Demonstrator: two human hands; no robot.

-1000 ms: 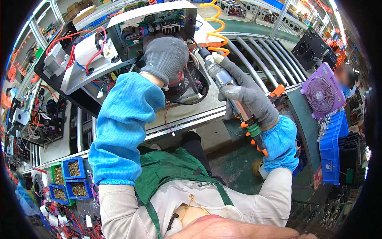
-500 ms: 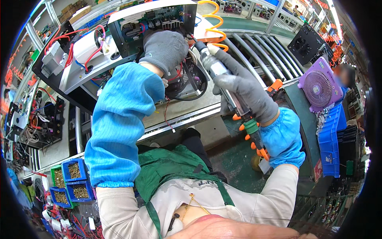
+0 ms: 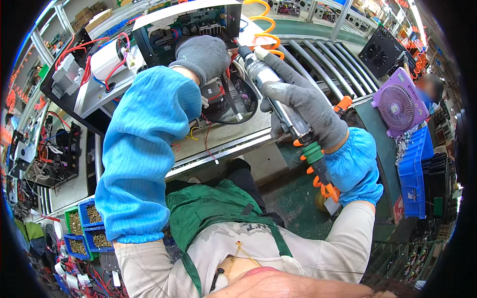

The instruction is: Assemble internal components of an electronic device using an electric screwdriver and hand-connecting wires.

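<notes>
My right hand (image 3: pixel 313 111), in a grey glove, is wrapped round a silver air screwdriver (image 3: pixel 263 72) with a green fitting at its rear end. The tool slants up and to the left; its tip meets the right edge of an open machine housing (image 3: pixel 231 22) holding circuit boards. Close by that tip is my left hand (image 3: pixel 201 57), also gloved, with its fingers curled in front of the housing. What those fingers grip is hidden. Below them a black cable (image 3: pixel 248 116) loops round red wires and metal parts. A thin red wire (image 3: pixel 207 141) dangles over the bench edge.
An orange coiled hose (image 3: pixel 266 25) hangs behind the housing. Roller conveyor bars (image 3: pixel 330 69) run to the right, near a purple fan (image 3: pixel 399 107) and a blue bin (image 3: pixel 415 174). A white cylinder (image 3: pixel 107 59) lies left; blue screw boxes (image 3: pixel 99 238) stand lower left.
My left hand and sleeve have shifted slightly left, uncovering a yellow wire. The screwdriver has moved a little up and left, its tip now at the housing's edge.
</notes>
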